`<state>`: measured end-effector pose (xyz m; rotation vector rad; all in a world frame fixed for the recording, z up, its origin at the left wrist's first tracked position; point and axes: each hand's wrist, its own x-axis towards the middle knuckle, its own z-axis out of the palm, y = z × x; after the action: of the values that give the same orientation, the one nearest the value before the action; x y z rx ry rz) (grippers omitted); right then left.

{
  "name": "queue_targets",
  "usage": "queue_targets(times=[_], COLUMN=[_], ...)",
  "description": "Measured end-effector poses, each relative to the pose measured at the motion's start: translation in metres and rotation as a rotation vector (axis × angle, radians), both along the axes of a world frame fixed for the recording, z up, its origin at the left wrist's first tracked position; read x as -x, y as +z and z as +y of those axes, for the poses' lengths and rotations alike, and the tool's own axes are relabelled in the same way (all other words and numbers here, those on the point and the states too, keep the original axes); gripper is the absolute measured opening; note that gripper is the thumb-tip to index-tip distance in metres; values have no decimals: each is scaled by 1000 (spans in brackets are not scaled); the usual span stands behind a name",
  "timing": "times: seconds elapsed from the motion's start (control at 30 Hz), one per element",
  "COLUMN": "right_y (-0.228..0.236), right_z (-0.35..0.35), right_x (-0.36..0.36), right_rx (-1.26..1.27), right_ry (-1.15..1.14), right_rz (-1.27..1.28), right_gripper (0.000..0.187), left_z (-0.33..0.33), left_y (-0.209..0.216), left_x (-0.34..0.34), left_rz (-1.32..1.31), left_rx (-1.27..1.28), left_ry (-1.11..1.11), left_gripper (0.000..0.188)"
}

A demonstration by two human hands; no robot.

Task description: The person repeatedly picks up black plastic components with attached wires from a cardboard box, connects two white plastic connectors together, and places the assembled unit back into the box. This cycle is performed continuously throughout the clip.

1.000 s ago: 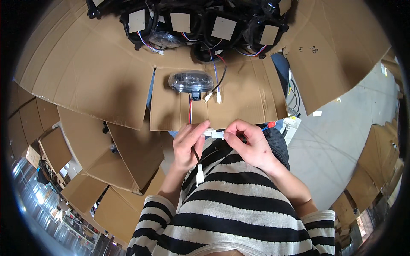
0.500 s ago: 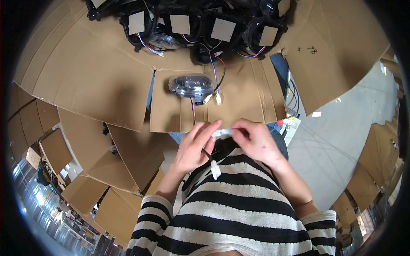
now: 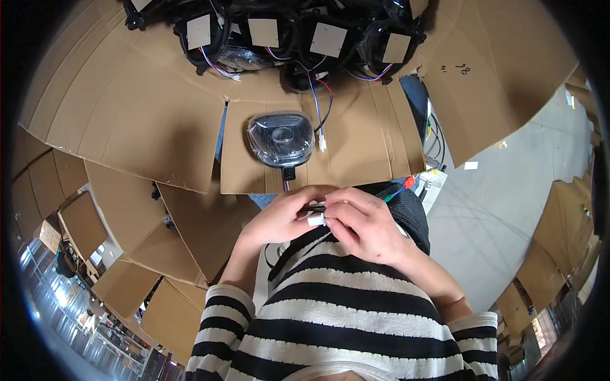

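My left hand (image 3: 277, 217) and my right hand (image 3: 365, 227) meet close to my striped shirt, near the cardboard's front edge. Between them is a small white wire connector (image 3: 316, 219), partly covered by fingers. Both hands are closed around it and the dark wire beside it. Just beyond, a round lamp (image 3: 281, 140) in clear plastic wrap lies on a cardboard flap (image 3: 362, 152), lens upward. Its wires run from a black socket (image 3: 289, 173) toward my hands. Another white connector (image 3: 322, 143) hangs on thin wires to the lamp's right.
Several black lamp housings (image 3: 298, 38) with pale square pads fill the open box at the far side. Wide box flaps (image 3: 127, 108) spread left and right. A red connector (image 3: 409, 182) on a green-blue wire shows right of my hands. More cartons (image 3: 184, 324) stand at the left.
The wrapped lamp has tipped over so its lens now faces up. My hands have drawn together, and the white connector that hung below my left hand is now up between my fingers.
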<state>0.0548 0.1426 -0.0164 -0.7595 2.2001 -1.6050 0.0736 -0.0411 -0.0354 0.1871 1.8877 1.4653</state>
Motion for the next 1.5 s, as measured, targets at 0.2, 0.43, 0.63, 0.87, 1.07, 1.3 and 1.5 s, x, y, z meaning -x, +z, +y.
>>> queue_targets(times=[0.2,0.43,0.63,0.87,1.07,1.3,1.5], right_y=[5,14,10,10,8,23,24], right_z=[10,36,29,20,25,54,53], right_x=[2,11,5,1,1,16,12], right_rx=[153,49,11,-205,-209,-136,-171], right_ry=[-11,-36,-64,-157,-124,15,28], right_rz=[-212,-362,-335,-112,-185,-467,-397], right_gripper=[7,6,7,8,6,10,6], left_z=[-7,-14,-12,-13,-8,-59,-228], left_y=[2,-6,-5,-4,-1,61,197], left_x=[-5,-11,-10,-9,-11,-19,-67], left_rz=[-60,-121,-118,-102,-119,382,855], left_rx=[-159,-254,-246,-198,-180,-148,-563], left_ry=[120,235,210,183,232,806,1054], left_gripper=[13,10,10,11,11,26,18])
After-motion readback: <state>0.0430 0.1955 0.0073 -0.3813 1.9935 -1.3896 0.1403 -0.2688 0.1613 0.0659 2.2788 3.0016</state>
